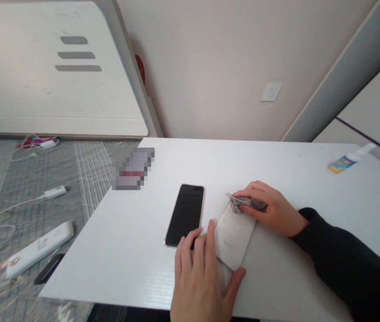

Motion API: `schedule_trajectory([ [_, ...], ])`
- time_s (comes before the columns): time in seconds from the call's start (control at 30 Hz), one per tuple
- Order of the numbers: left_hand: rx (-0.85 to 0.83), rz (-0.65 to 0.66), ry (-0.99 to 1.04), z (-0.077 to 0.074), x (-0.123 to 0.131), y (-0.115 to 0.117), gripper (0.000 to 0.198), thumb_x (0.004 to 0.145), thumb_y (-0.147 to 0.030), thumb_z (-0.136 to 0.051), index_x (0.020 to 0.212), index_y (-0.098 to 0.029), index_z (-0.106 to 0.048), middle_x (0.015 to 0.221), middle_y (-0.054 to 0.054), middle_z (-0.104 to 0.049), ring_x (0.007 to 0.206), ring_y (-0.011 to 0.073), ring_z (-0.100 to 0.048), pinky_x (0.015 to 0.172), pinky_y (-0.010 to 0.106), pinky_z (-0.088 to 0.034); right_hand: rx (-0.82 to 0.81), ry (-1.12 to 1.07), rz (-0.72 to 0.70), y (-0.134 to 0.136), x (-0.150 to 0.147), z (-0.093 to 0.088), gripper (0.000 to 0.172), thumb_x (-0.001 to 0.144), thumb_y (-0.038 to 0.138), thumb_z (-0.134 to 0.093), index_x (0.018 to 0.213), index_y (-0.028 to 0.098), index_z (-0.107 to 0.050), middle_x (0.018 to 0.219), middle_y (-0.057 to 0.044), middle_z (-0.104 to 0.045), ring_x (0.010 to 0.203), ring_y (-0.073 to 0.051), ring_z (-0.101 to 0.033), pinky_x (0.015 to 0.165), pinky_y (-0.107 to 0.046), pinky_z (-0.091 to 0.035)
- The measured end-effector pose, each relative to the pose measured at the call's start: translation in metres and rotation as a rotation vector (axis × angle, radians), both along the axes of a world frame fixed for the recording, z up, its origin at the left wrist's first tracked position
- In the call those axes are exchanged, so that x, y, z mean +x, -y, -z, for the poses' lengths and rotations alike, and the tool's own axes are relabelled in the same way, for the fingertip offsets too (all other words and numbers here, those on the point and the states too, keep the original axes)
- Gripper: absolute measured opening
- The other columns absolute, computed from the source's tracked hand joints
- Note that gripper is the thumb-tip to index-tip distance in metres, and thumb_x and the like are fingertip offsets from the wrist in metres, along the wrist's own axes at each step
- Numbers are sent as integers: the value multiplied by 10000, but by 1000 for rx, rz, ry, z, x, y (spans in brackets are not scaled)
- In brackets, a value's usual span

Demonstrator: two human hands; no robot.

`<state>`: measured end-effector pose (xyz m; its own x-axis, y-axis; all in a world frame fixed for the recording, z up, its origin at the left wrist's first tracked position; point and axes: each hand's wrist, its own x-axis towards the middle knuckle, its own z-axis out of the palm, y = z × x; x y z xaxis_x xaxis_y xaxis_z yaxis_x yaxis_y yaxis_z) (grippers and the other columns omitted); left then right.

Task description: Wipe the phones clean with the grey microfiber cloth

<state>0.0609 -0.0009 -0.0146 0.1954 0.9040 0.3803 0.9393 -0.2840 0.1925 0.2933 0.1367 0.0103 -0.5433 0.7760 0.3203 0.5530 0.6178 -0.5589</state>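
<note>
A white, flat, phone-sized slab [235, 235] lies on the white table [126, 264], set at a slant. My right hand [273, 208] pinches a crumpled grey cloth [240, 204] against the slab's far end. My left hand [198, 273] has its fingers stretched out, with the index finger and thumb at the slab's left edge and near corner. Left of the slab lies a phone [186, 212] with a dark screen and a clear case rim. The left fingertips cover its lower right corner; whether they touch it I cannot tell.
A small spray bottle [347, 162] lies at the table's far right. A pixelated patch [134, 167] hides something at the far left edge. On the grey bedding [92, 174] lie a charger [55, 192], cables and a long white device [40, 248]. A wall socket [271, 92] is behind.
</note>
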Motion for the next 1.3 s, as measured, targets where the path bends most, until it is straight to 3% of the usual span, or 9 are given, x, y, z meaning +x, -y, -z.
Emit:
schedule_trajectory([
  [0.27, -15, -4, 23, -1, 0, 0, 913, 942, -536, -663, 1633, -110, -246, 1350, 140, -620, 1276, 349, -521, 1087, 494, -432, 42, 31, -32, 6, -4, 3, 305, 1036, 271, -601, 1319, 293, -712, 967, -55, -641, 905, -204, -585, 773, -346, -492],
  [0.4, -9, -19, 40, 0, 1, 0, 929, 953, -527, -658, 1647, -115, -198, 1320, 136, -631, 1249, 330, -539, 1089, 480, -442, 97, 53, -256, 28, -26, 2, 267, 1043, 318, -601, 1267, 247, -726, 926, -49, -642, 873, -205, -564, 779, -367, -455],
  [0.47, -8, -16, 34, 0, 1, 0, 940, 958, -546, -644, 1650, -111, -181, 1294, 134, -643, 1222, 325, -550, 1086, 482, -447, 124, 81, -318, 27, -25, 1, 268, 1055, 335, -581, 1272, 254, -718, 913, -45, -645, 863, -205, -562, 775, -373, -439],
  [0.63, -35, -15, 14, -2, 1, -1, 951, 961, -529, -643, 1646, -77, -163, 1275, 147, -647, 1196, 323, -553, 1066, 489, -454, 316, 189, -24, 2, 6, 5, 225, 1049, 295, -563, 1029, 204, -768, 896, -78, -660, 854, -234, -551, 742, -384, -426],
  [0.83, -14, -4, 4, -2, 0, -1, 917, 975, -573, -600, 1639, -82, -202, 1267, 141, -647, 1184, 315, -557, 1063, 468, -448, 335, 214, -210, 25, -4, 5, 291, 1064, 265, -539, 1317, 232, -679, 963, -62, -680, 858, -208, -601, 751, -358, -479],
  [0.9, -7, 2, -10, -2, 0, -1, 917, 977, -567, -595, 1634, -62, -205, 1264, 144, -646, 1177, 314, -556, 1067, 465, -444, 316, 204, -133, 17, 2, 5, 303, 1062, 239, -530, 1336, 220, -659, 963, -53, -690, 830, -196, -621, 734, -341, -490],
  [1.03, 4, 10, -25, -1, -1, -4, 922, 974, -564, -592, 1627, -35, -212, 1252, 151, -645, 1171, 317, -558, 1080, 462, -432, 259, 116, 76, -1, 18, 5, 192, 1035, 245, -588, 1166, 161, -701, 994, -77, -716, 858, -198, -671, 741, -321, -520],
  [1.2, 13, 37, 6, 4, -4, -5, 905, 975, -573, -588, 1636, -80, -216, 1249, 147, -657, 1167, 314, -591, 1057, 454, -456, 120, 62, -193, 23, -11, 2, 192, 1056, 316, -578, 1094, 195, -721, 971, -42, -732, 867, -182, -670, 769, -316, -531],
  [1.3, -1, 39, 34, 4, -4, -5, 885, 977, -559, -592, 1638, -104, -218, 1268, 144, -656, 1183, 319, -599, 1054, 463, -465, 201, 129, -104, 23, -17, 0, 214, 1063, 327, -564, 1073, 205, -739, 933, -45, -734, 832, -204, -649, 739, -354, -499],
])
